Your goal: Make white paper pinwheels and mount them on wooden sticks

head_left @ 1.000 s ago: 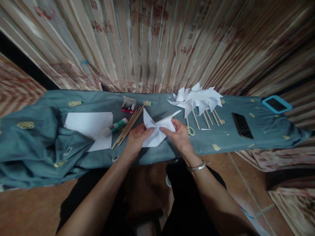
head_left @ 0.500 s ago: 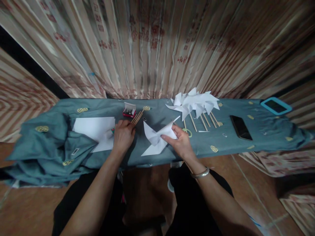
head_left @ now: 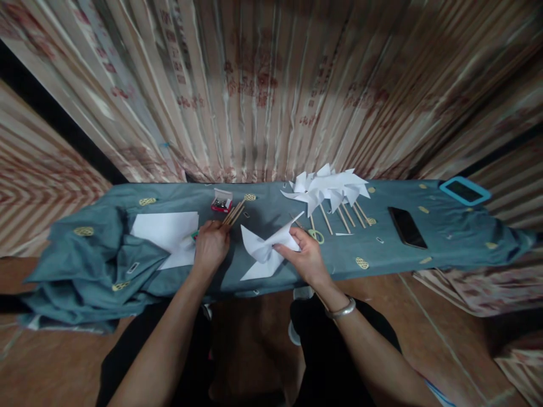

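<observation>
My right hand [head_left: 306,254] pinches a folded white paper pinwheel [head_left: 265,255] at its middle, with the thumb on top and the fingers along the right side. It is held over the table, its pointed blades spread. My left hand [head_left: 211,243] is closed over the near ends of several thin wooden sticks [head_left: 234,212]; the fingertips are partly hidden. Beside the sticks stands a small open red and white box [head_left: 222,200] with shiny metal pieces in it. A small green item, half covered, shows at the left hand's left edge.
White paper sheets [head_left: 163,226] lie on the left, partly under bunched green cloth [head_left: 97,260]. Finished-looking pinwheels on sticks [head_left: 326,189] overlap at the back right. Yellow-green scissor handles [head_left: 316,236], a dark phone [head_left: 407,227] and a blue-framed tablet [head_left: 465,191] lie rightward.
The view has tilted slightly, so everything sits a little lower. My left hand stays at the sticks, and my right hand keeps the pinwheel, which has turned only a little.
</observation>
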`<act>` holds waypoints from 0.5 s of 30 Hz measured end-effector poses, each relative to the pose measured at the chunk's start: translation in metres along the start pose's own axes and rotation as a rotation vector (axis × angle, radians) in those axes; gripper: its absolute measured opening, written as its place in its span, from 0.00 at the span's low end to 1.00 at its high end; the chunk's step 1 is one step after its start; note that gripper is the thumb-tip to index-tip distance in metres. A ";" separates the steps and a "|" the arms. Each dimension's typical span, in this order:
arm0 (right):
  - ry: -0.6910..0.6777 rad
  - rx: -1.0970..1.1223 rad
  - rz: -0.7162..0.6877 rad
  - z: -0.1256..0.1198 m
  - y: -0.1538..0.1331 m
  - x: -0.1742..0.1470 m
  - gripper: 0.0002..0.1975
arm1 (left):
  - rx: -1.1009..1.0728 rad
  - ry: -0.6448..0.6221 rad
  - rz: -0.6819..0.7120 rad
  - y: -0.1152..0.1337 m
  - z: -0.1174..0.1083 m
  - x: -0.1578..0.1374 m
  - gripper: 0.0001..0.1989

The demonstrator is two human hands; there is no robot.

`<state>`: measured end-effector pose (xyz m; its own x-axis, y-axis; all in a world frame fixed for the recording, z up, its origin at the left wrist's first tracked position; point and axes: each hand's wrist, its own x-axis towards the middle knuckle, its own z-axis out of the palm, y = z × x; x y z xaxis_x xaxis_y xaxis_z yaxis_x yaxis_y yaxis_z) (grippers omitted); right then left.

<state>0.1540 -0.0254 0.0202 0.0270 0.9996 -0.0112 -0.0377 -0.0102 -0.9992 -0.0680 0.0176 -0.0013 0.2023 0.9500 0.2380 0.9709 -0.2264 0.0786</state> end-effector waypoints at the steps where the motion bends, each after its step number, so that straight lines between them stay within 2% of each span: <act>1: 0.004 -0.001 -0.001 0.000 0.000 0.000 0.17 | -0.001 -0.006 -0.004 0.000 -0.001 0.000 0.14; 8: 0.020 0.014 -0.003 0.000 -0.002 0.001 0.18 | -0.117 0.028 -0.074 -0.006 -0.002 0.006 0.18; 15: 0.025 0.002 -0.010 -0.003 -0.001 0.000 0.18 | -0.054 0.025 -0.054 -0.010 0.002 0.014 0.16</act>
<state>0.1567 -0.0251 0.0212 0.0525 0.9986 -0.0024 -0.0392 -0.0003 -0.9992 -0.0743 0.0331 -0.0011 0.1462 0.9556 0.2558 0.9717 -0.1872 0.1439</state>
